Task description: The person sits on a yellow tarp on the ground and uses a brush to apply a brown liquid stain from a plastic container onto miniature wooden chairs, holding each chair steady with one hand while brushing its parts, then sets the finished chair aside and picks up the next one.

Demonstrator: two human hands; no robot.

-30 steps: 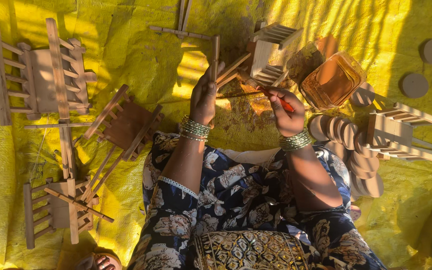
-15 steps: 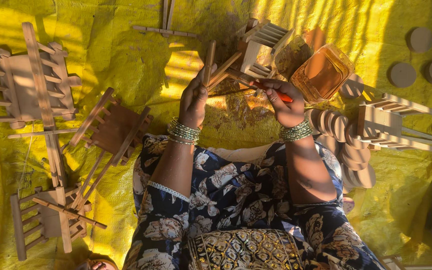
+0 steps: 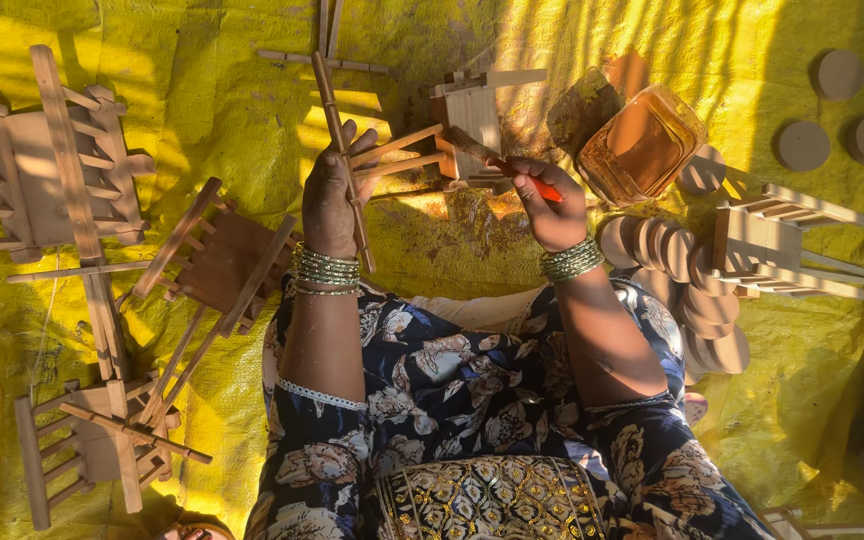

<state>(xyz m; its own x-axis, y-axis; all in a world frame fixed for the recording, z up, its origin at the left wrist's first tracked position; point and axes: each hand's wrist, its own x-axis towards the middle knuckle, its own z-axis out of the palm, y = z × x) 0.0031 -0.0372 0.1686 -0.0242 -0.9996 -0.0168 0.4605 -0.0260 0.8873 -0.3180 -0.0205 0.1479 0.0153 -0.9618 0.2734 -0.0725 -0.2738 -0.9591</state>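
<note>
Yellow tarpaulin sheet (image 3: 432, 60) underlies everything. Left hand (image 3: 330, 195) has raised its gripped thin notched wooden stick (image 3: 342, 150) upright; right hand (image 3: 550, 200), fingers pinching a red-handled brush (image 3: 527, 180), has drawn nearer.

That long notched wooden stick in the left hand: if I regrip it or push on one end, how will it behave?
The notched stick looks thin and rigid, so it is probably light and will not droop. The left hand holds it low, so a push at the top would likely pivot it. Being so slim, it may snap under bending.
</note>
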